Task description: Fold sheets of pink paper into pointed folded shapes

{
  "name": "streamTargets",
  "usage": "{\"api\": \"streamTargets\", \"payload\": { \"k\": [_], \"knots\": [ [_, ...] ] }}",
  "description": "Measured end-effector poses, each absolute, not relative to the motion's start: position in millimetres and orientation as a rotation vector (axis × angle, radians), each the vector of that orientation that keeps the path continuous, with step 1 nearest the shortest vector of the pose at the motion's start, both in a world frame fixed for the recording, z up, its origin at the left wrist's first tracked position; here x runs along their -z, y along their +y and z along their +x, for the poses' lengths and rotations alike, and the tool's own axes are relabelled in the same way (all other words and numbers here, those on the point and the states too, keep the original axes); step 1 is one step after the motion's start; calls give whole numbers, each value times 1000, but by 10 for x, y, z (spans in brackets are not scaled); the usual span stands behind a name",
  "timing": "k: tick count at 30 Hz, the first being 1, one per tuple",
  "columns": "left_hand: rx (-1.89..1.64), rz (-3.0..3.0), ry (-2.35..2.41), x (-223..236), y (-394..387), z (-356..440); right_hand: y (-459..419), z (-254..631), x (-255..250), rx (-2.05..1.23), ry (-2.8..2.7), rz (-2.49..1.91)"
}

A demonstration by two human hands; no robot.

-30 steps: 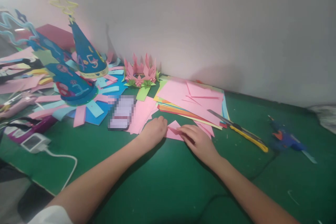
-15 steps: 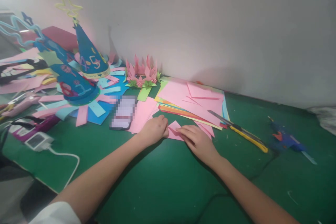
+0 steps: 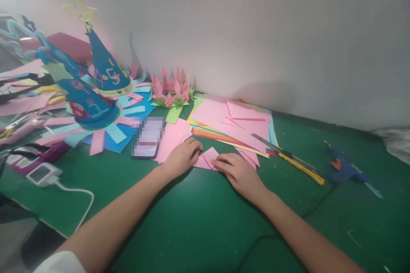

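Note:
A small folded piece of pink paper [image 3: 209,155] lies on the green table between my two hands, with a crease line across it. My left hand [image 3: 182,158] has curled fingers closed at the paper's left end. From the right, my right hand [image 3: 239,174] pinches the paper's other side, thumb partly hidden under the fingers. Just behind my left hand are larger pink sheets [image 3: 171,136]. More pink pieces [image 3: 249,155] stick out behind my right hand.
A stack of coloured paper [image 3: 224,115] lies behind, with a yellow utility knife [image 3: 299,166] across its corner. To the right is a blue glue gun [image 3: 346,166]. A phone [image 3: 149,138], paper crown [image 3: 171,89], cone hats [image 3: 107,66] and a white cable [image 3: 91,202] are on the left.
My left hand has shifted slightly left along the paper, and more of the folded piece shows between the hands. My right hand stays at its side. The whole view has shifted slightly.

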State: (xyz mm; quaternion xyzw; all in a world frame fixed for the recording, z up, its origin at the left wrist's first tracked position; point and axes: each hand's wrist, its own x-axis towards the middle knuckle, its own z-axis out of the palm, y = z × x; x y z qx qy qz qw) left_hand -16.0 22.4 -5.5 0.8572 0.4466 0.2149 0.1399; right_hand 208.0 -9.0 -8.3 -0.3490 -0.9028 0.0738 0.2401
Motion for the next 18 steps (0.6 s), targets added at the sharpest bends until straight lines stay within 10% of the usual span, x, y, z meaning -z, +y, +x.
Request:
{"api": "streamTargets", "payload": {
  "k": [18],
  "knots": [
    [-388, 2698, 1015, -93, -4, -4, -94, 2075, 135, -62, -2541, -914]
  ]
}}
